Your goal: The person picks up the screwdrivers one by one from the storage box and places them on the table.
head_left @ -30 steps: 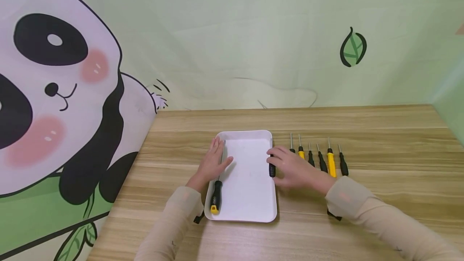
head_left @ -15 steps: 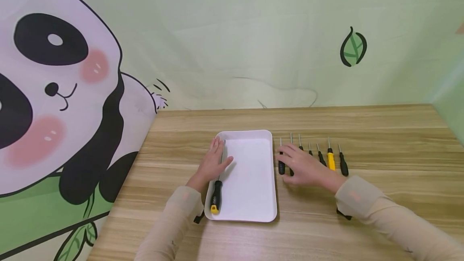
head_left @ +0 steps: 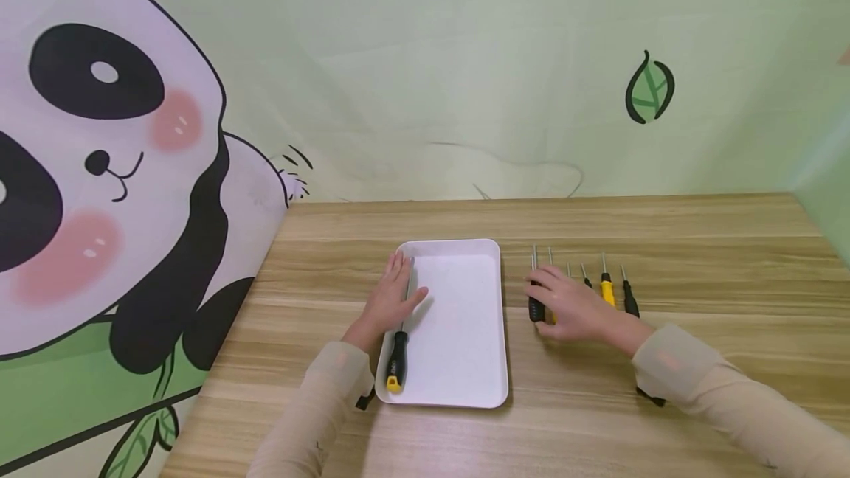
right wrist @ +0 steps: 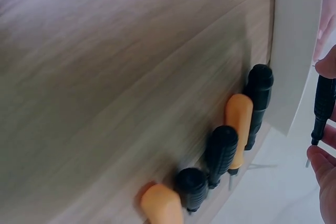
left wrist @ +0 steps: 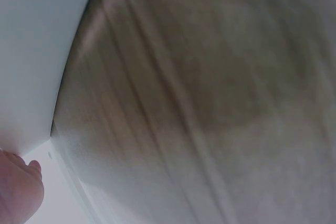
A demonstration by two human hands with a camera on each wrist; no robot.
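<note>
My right hand [head_left: 574, 306] pinches a small black screwdriver [right wrist: 324, 100] by its handle, just right of the white tray [head_left: 458, 330]. In the head view that hand covers part of the row of screwdrivers beneath it. My left hand [head_left: 388, 301] rests with straight fingers along the tray's left rim, thumb spread inward over the tray. A longer screwdriver with a black and yellow handle [head_left: 397, 360] lies lengthwise in the tray along its left side, its shaft partly hidden by the left hand. Only a bit of the left hand [left wrist: 20, 190] shows in the left wrist view.
Right of the tray, several screwdrivers lie side by side on the wooden table [head_left: 730, 257], among them a yellow one [head_left: 607, 291] and a black one [head_left: 631, 301]. Behind the table hangs a green backdrop [head_left: 465, 94] with a printed panda [head_left: 199, 161].
My right hand has moved right, away from the tray's right rim to above the row, carrying the black screwdriver. The left hand and the tray have stayed in place.
</note>
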